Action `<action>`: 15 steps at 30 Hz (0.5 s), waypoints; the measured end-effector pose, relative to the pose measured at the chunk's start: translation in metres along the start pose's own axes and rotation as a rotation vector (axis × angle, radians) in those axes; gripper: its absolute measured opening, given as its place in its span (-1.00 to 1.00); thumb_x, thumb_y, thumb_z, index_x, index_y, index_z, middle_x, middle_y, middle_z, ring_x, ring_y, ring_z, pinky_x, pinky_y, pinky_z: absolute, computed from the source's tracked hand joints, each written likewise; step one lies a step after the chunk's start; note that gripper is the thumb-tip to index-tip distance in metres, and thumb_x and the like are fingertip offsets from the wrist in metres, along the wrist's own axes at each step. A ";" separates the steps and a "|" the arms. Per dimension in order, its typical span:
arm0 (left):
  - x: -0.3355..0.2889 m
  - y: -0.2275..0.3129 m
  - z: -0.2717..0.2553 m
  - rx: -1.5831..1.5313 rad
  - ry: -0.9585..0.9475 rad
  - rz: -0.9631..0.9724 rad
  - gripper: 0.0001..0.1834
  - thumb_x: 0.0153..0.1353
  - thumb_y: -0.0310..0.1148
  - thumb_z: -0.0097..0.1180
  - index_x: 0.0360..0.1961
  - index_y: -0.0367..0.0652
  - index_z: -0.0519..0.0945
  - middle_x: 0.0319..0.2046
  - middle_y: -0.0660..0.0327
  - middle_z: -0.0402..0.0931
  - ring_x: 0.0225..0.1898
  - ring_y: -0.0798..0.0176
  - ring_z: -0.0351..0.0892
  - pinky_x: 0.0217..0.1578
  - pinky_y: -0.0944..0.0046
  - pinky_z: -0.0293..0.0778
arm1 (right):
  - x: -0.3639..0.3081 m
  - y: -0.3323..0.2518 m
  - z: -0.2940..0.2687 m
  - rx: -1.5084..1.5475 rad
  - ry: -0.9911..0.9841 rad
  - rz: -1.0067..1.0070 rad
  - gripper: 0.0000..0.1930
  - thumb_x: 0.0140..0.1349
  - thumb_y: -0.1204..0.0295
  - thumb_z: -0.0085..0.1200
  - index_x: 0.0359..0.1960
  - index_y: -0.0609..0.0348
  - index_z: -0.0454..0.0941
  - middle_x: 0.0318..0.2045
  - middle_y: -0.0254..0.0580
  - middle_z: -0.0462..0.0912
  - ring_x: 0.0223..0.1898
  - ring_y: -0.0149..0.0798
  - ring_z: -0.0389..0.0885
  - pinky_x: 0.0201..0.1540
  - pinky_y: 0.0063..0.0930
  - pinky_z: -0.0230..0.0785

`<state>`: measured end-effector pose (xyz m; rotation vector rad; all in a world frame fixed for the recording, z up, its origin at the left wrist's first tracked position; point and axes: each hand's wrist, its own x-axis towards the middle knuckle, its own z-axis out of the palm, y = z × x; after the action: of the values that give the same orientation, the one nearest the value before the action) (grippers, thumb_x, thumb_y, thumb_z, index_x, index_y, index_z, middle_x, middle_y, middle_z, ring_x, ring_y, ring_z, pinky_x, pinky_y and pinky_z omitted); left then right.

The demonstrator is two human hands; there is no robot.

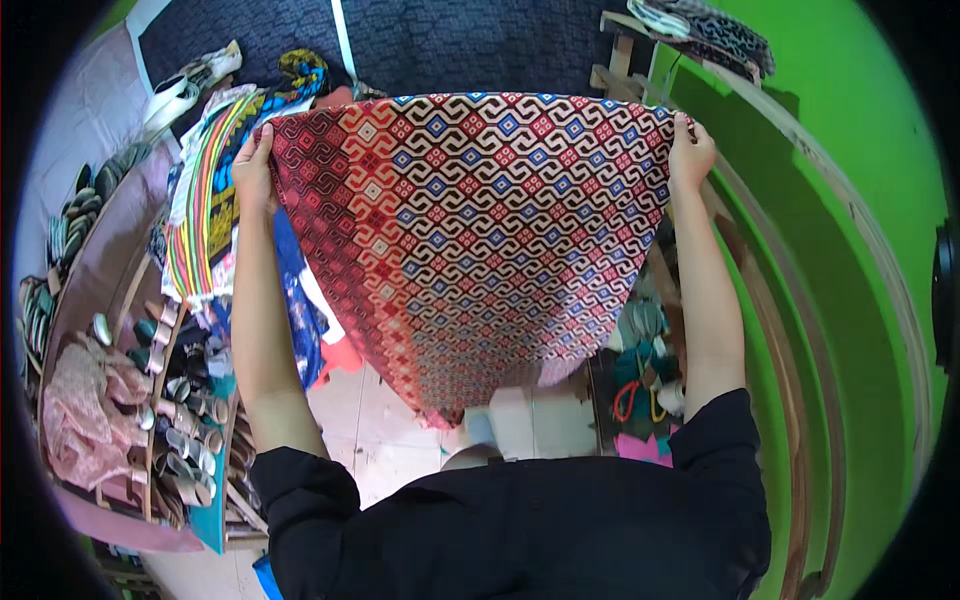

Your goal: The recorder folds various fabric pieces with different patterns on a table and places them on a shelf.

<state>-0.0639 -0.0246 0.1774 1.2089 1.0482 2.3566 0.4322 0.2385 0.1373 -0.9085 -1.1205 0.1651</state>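
Woven cloth (480,250), red-blue geometric pattern, spread wide and hanging to a point. Left hand (254,160) and right hand (690,152) each pinching a top corner. Floor behind mostly hidden.

No packages, labels, signs or screens are visible anywhere in view, neither on the shelves at the left nor along the green wall at the right.
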 end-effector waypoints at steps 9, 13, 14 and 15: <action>0.010 -0.031 -0.003 0.021 0.078 0.149 -0.76 0.17 -0.40 0.05 -0.21 -0.36 0.52 -0.32 0.19 0.55 -0.35 0.40 0.51 -0.27 0.45 0.43 | -0.011 -0.010 -0.005 -0.039 -0.083 -0.082 -0.74 0.21 0.33 -0.13 -0.36 0.34 0.47 -0.53 -0.04 0.54 -0.46 -0.17 0.51 -0.33 -0.37 0.30; 0.023 -0.038 0.026 0.191 0.248 0.242 -0.74 0.16 -0.36 0.08 -0.20 -0.34 0.53 -0.33 0.24 0.55 -0.34 0.43 0.48 -0.28 0.46 0.39 | -0.007 -0.007 0.018 0.004 -0.128 -0.159 -0.71 0.16 0.46 -0.16 -0.13 0.39 0.41 -0.33 0.09 0.57 -0.29 -0.03 0.53 -0.17 -0.33 0.31; 0.028 -0.040 0.028 0.205 0.253 0.240 -0.74 0.16 -0.36 0.08 -0.20 -0.34 0.53 -0.33 0.24 0.55 -0.34 0.43 0.48 -0.28 0.46 0.39 | -0.007 -0.002 0.027 0.009 -0.138 -0.149 -0.71 0.16 0.46 -0.16 -0.13 0.39 0.41 -0.33 0.09 0.57 -0.29 -0.03 0.53 -0.17 -0.33 0.31; 0.032 -0.048 0.026 0.232 0.292 0.244 -0.74 0.16 -0.35 0.07 -0.20 -0.33 0.53 -0.35 0.25 0.54 -0.36 0.44 0.47 -0.29 0.45 0.38 | -0.010 0.001 0.035 -0.002 -0.088 -0.141 -0.70 0.15 0.47 -0.15 -0.12 0.38 0.41 -0.31 0.11 0.56 -0.25 -0.02 0.53 -0.15 -0.33 0.30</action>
<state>-0.0654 0.0382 0.1717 1.1480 1.3687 2.7233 0.3987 0.2532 0.1343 -0.8270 -1.2622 0.0895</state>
